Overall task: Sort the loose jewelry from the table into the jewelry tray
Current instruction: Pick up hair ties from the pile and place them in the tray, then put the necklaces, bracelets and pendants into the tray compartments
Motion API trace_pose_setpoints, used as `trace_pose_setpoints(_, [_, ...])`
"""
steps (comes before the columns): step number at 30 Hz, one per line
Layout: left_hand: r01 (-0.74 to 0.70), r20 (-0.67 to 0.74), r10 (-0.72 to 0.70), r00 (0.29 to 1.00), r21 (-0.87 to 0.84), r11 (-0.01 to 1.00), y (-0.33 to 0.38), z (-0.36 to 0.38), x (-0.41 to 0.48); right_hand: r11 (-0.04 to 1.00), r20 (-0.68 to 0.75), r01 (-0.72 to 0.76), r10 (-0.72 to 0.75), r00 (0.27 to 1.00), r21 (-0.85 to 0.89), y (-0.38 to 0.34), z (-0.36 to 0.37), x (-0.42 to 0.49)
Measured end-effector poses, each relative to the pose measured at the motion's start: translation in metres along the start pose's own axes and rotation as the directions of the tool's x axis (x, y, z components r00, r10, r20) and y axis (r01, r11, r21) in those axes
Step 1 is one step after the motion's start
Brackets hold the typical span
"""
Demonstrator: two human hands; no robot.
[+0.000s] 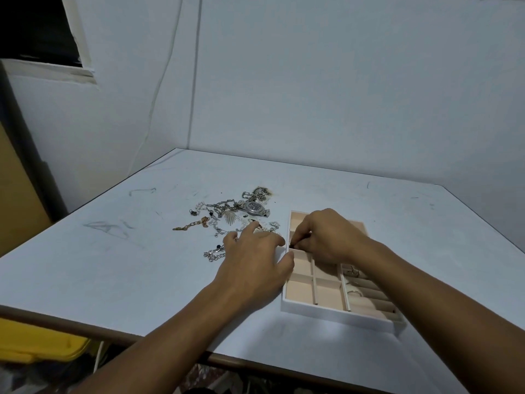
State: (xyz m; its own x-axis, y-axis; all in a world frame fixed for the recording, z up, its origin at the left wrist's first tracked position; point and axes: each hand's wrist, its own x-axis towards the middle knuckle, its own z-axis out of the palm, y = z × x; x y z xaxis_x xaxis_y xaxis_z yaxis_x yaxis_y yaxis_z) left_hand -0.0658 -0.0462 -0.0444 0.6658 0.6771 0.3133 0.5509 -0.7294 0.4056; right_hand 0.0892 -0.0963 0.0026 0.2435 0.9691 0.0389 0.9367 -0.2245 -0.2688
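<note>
A white jewelry tray (338,314) with beige compartments lies on the table at the right. Rings sit in its ring rolls (355,292) on the right side. My right hand (326,236) is over the tray's left compartments, fingertips pinched on a small dark piece (292,245). My left hand (255,260) rests flat on the table beside the tray's left edge, fingers spread over the near end of the jewelry pile. The pile holds a silver watch (253,207), a gold chain (191,224), silver chains (214,255) and a leaf-shaped pendant (229,217).
The white table (113,265) meets a wall corner at the back. Its near edge runs across the bottom left. A yellow bin (37,344) stands below the table at the left. A brown cabinet (17,194) stands at the far left.
</note>
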Motion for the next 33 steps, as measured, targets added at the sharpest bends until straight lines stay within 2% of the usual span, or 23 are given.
trace_pose_setpoints(4, [0.032, -0.006, -0.032, 0.999, -0.018, 0.999, -0.011, -0.008, 0.005, 0.999, 0.064, 0.043, -0.041, 0.997, -0.023, 0.003, -0.006, -0.008])
trace_pose_setpoints(6, [0.065, 0.004, -0.065, 0.998, -0.022, 0.998, -0.018, -0.016, 0.010, 0.999, 0.110, 0.038, -0.039, 0.993, 0.018, 0.005, -0.011, -0.009])
trace_pose_setpoints(13, [0.141, -0.062, -0.148, 0.987, -0.111, 0.984, -0.042, -0.036, 0.018, 0.989, 0.074, 0.018, -0.029, 0.997, 0.149, 0.007, -0.025, -0.003])
trace_pose_setpoints(19, [0.212, -0.077, -0.226, 0.971, -0.157, 0.965, -0.058, -0.044, 0.016, 0.990, 0.063, 0.066, -0.074, 0.995, 0.122, -0.014, -0.020, 0.025])
trace_pose_setpoints(23, [0.231, -0.083, -0.244, 0.966, -0.143, 0.963, -0.069, -0.045, 0.013, 0.994, 0.121, 0.103, -0.107, 0.987, 0.031, -0.033, -0.012, 0.050])
trace_pose_setpoints(26, [0.226, -0.090, -0.237, 0.967, -0.123, 0.966, -0.075, -0.046, 0.011, 0.981, 0.213, 0.103, -0.067, 0.975, -0.166, -0.040, -0.002, 0.063])
trace_pose_setpoints(28, [0.227, -0.086, -0.238, 0.967, -0.118, 0.967, -0.078, -0.047, 0.012, 0.957, 0.206, 0.124, -0.070, 0.976, -0.262, -0.043, 0.004, 0.066])
trace_pose_setpoints(33, [0.221, -0.093, -0.235, 0.967, -0.142, 0.965, -0.078, -0.048, 0.020, 0.945, 0.185, 0.163, -0.113, 0.976, -0.285, -0.041, 0.004, 0.066])
